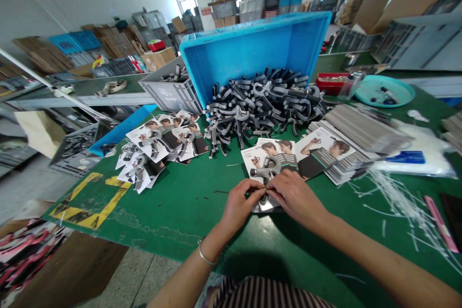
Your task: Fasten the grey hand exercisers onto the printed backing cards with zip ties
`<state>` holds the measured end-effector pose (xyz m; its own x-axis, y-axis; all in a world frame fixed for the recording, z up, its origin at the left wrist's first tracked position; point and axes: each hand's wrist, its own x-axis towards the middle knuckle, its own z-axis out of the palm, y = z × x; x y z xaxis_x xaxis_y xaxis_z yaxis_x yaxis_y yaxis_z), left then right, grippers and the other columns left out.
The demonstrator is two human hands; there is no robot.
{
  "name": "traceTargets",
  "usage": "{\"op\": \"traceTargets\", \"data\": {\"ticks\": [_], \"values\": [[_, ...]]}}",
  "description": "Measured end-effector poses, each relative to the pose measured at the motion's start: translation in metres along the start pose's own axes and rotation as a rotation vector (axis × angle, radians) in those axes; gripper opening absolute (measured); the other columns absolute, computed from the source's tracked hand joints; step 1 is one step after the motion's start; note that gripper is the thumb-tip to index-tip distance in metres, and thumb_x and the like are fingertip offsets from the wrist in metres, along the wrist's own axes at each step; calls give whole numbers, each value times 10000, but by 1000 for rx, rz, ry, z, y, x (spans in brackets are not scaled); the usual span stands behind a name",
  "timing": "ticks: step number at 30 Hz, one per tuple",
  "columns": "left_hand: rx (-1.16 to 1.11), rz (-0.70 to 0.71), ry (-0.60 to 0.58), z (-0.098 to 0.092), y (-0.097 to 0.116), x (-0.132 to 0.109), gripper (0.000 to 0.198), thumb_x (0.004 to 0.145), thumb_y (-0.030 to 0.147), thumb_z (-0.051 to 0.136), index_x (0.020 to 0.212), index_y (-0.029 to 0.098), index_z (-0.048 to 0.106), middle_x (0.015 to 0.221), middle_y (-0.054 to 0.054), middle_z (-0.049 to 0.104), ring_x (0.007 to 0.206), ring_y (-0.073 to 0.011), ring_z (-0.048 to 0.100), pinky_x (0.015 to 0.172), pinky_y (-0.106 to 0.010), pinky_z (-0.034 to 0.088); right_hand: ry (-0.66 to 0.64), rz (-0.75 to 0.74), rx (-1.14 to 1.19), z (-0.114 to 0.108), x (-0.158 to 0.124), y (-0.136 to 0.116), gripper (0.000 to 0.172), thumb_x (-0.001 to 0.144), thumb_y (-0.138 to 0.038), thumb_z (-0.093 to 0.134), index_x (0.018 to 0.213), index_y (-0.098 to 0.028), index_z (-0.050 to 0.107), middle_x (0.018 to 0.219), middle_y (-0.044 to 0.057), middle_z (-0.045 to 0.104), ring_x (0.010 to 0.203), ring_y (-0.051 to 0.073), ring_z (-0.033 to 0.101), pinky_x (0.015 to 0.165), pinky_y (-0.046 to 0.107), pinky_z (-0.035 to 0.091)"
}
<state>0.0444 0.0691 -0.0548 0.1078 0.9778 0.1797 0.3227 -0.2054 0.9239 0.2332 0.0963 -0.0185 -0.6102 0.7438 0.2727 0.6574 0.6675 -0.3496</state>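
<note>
In the head view, my left hand [240, 202] and my right hand [298, 197] meet in the middle of the green table [187, 202], close to its near edge. The fingers of both hands are pinched shut on the bottom end of a gray squeezer [266, 172]. I cannot see if something tiny sits between my fingertips. The squeezer lies flat on a card [252, 158]. I think I use both hands so it stays put on the card and does not slide.

Just behind the card, a big pile [260, 101] of the same squeezers spills out of a blue crate [252, 43]. The crate is tipped on its side, likely so the squeezers are easy to reach.

A stack of bare cards [346, 144] lies toward the right edge, close to my right hand. Cards with squeezers on them [159, 147] lie in a heap toward the left edge, out of the way. Thin white strips [393, 192] are scattered by the right edge.
</note>
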Motion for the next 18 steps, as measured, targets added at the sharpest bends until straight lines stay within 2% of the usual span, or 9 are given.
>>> {"op": "traceTargets", "data": {"ticks": [3, 7, 9, 11, 14, 18], "values": [[64, 30, -46, -5, 2, -1, 169, 940, 276, 543, 994, 176, 668, 907, -50, 693, 828, -166, 637, 780, -288, 505, 34, 45, 77, 4, 0, 0, 102, 932, -285, 595, 922, -198, 648, 878, 61, 682, 863, 242, 517, 758, 364, 352], [504, 222, -107, -12, 17, -5, 197, 980, 219, 434, 986, 168, 625, 975, -87, 663, 939, -215, 598, 884, -376, 472, 58, 49, 103, 7, 3, -5, 132, 927, -327, 602, 900, -210, 657, 862, 58, 683, 874, 252, 514, 779, 378, 357], [708, 261, -137, -16, 26, -5, 212, 982, 209, 403, 950, 163, 607, 928, -96, 644, 903, -233, 581, 849, -397, 469, 61, 37, 107, 7, 6, -8, 126, 929, -321, 598, 898, -213, 654, 867, 58, 679, 883, 256, 509, 784, 383, 361], [812, 272, -153, -20, 35, -3, 210, 980, 220, 399, 908, 171, 590, 872, -89, 620, 860, -235, 567, 802, -391, 468, 66, 16, 115, 7, 6, -9, 128, 939, -311, 577, 903, -212, 651, 878, 64, 669, 889, 256, 506, 790, 387, 367], [801, 292, -175, -23, 43, 0, 198, 979, 233, 403, 886, 183, 571, 850, -76, 600, 844, -228, 557, 789, -379, 462, 58, -2, 128, 7, 4, -6, 134, 946, -294, 553, 895, -208, 643, 886, 71, 648, 896, 250, 501, 802, 387, 377], [550, 251, -145, -17, 38, -3, 149, 983, 257, 429, 943, 195, 558, 911, -66, 614, 895, -215, 571, 846, -380, 462, 52, 10, 194, 7, -1, 1, 107, 940, -275, 554, 905, -209, 631, 911, 66, 647, 920, 241, 507, 816, 375, 377]]}}
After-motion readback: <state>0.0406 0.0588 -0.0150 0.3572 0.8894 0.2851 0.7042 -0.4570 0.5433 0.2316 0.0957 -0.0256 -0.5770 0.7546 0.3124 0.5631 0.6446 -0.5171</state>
